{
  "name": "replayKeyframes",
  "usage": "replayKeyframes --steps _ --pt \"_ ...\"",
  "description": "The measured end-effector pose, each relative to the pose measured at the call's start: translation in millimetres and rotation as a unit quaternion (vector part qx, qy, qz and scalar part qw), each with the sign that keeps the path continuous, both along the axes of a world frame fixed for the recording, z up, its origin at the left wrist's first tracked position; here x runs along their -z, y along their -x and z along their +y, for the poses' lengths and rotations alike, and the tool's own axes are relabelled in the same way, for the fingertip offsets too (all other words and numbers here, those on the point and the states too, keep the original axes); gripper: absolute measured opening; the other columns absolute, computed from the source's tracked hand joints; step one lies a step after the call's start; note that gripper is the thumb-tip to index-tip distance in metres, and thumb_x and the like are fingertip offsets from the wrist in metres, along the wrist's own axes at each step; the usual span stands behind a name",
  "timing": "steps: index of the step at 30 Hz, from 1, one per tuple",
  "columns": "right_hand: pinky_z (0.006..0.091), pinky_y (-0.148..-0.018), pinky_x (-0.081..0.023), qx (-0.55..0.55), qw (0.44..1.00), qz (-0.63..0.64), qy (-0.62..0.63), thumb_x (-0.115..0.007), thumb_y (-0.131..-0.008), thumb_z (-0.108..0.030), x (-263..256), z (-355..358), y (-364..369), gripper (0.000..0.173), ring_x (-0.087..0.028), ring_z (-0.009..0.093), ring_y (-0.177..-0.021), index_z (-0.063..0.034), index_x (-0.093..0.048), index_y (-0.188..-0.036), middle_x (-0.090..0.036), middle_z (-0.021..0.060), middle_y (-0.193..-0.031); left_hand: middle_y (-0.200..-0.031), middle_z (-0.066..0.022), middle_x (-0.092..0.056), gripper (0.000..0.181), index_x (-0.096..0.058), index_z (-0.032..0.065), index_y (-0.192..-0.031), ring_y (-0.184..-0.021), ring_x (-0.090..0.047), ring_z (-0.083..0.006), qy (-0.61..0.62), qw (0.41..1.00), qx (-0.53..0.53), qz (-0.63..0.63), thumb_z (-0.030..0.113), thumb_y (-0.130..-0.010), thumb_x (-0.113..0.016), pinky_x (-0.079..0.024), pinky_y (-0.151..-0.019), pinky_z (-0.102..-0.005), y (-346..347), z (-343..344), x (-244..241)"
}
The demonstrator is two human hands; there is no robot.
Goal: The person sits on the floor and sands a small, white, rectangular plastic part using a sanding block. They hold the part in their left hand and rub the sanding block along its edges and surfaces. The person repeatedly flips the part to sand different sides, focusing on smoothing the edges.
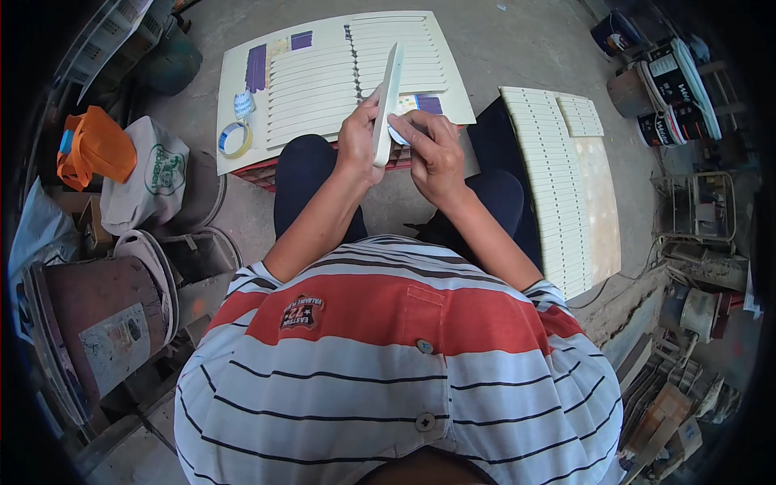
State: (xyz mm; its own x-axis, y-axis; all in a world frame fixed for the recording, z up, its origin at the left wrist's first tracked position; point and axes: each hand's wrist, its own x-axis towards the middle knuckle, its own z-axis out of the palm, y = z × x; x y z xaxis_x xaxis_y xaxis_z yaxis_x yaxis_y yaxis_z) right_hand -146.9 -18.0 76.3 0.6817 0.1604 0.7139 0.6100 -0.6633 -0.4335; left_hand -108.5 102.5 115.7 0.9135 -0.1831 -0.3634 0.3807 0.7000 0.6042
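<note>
My left hand (pixel 361 136) grips a long, pale, flat strip (pixel 388 103) with rounded ends, tilted up above a cream board (pixel 233 73). My right hand (pixel 436 142) pinches a small white-and-blue piece (pixel 398 133), perhaps film or paper, against or close beside the strip's right side. Rows of similar pale strips (pixel 309 91) lie on the board beyond my hands. Purple pieces (pixel 257 66) lie at its left and top. A yellowish tape roll (pixel 235 139) and a smaller printed roll (pixel 244 104) rest on its left edge.
At my right, a second board (pixel 597 206) bears closely packed pale strips (pixel 545 182). Paint buckets (pixel 673 91) stand farther right. On the left are an orange bag (pixel 100 145), a white cloth bag (pixel 145 176) and a large stained bucket (pixel 109 321). A metal rack (pixel 694 206) stands at far right.
</note>
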Motion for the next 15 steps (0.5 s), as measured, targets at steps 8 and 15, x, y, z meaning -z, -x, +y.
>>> replayKeyframes --steps 8,15 --pt "0.0364 -0.078 -0.044 0.022 1.000 -0.008 0.017 -0.057 -0.065 0.010 -1.2 -1.3 -8.0 0.055 -0.059 0.027 -0.089 -0.0113 -0.069 -0.114 -0.063 0.0099 -0.100 -0.081 -0.0066 -0.059 0.054 -0.037 0.0000 -0.143 -0.069 -0.057 -0.0124 -0.027 0.995 0.079 -0.059 0.016 -0.091 -0.036 -0.050 -0.060 -0.0237 3.6 13.0 10.6" --pt "0.0375 -0.078 -0.042 -0.046 0.999 -0.009 0.005 -0.058 -0.065 0.009 -1.2 11.8 15.4 0.053 -0.058 0.027 -0.090 -0.0099 -0.068 -0.113 -0.063 0.0096 -0.101 -0.076 -0.0079 -0.056 0.055 -0.037 -0.0018 -0.142 -0.058 -0.052 -0.0136 -0.009 1.000 0.016 -0.021 0.012 -0.089 -0.038 -0.046 -0.052 -0.0239 -12.4 17.1 25.5"
